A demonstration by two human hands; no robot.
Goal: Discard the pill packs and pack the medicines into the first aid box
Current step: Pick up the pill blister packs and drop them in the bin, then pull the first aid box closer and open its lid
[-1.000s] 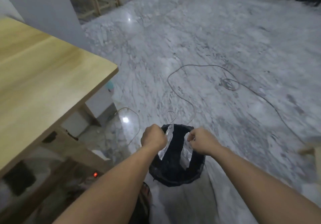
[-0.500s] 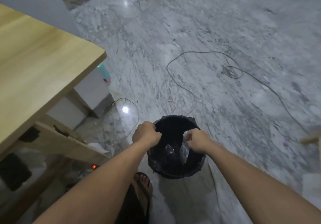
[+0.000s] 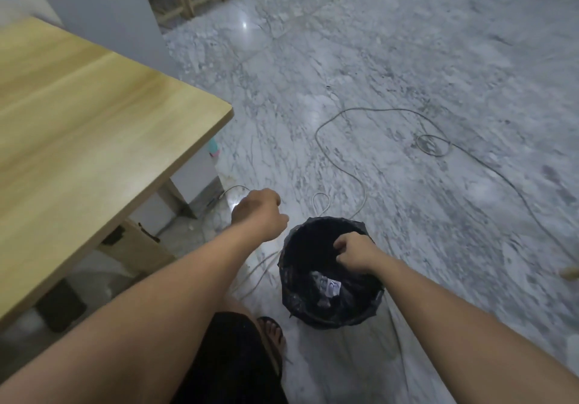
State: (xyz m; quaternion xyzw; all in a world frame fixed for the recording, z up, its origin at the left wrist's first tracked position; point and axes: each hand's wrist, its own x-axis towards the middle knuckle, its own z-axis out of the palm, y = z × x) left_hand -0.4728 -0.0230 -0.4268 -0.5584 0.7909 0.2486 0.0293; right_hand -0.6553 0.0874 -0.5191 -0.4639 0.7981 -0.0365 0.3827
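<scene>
The right hand (image 3: 355, 253) is held over the mouth of the black-lined bin (image 3: 329, 309), its fingers (image 3: 340, 243) curled and empty. The left hand (image 3: 258, 212), beside the bin, is loosely curled around nothing. Silver pill packs (image 3: 327, 286) are seen at the bin's bottom.

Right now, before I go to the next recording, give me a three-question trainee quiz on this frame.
1. True or false: the silvery pill packs lie inside the black-lined bin.
2. Which hand is above the bin's opening? A) left hand B) right hand C) both
3. Fill in: the bin stands on the ___ floor, beside the wooden table.

Key: 1 true; 2 B; 3 marble.
</scene>
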